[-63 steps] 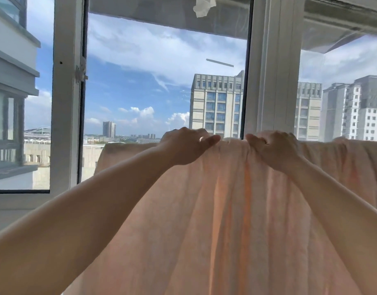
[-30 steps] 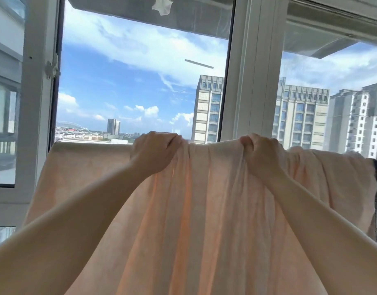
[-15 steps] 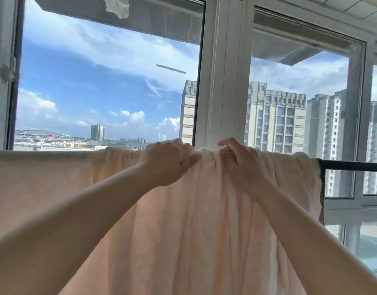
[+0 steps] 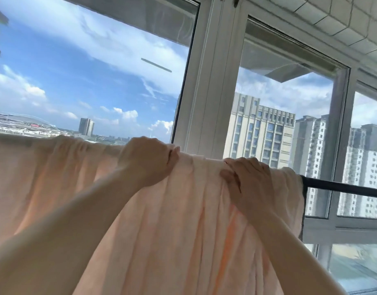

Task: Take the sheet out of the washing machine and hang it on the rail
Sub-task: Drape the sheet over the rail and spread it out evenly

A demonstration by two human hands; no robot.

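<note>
Looking out through tall white-framed windows (image 4: 206, 86) at blue sky, clouds and high-rise blocks (image 4: 262, 137). Running across in front of the glass, a dark rail (image 4: 343, 189), bare only at its right end. Draping over the rail and hanging down toward the camera in long folds, a pale peach sheet (image 4: 172, 231), covering the rail from the left edge of view to just short of that bare end. Gripping a bunched fold of sheet at the top of the rail, left hand (image 4: 146, 160), fingers curled tight. Just right of it on the rail, right hand (image 4: 247, 179) pinching more gathered sheet, thumb pressing against the cloth. Reaching up from the bottom corners, two bare forearms.
</note>
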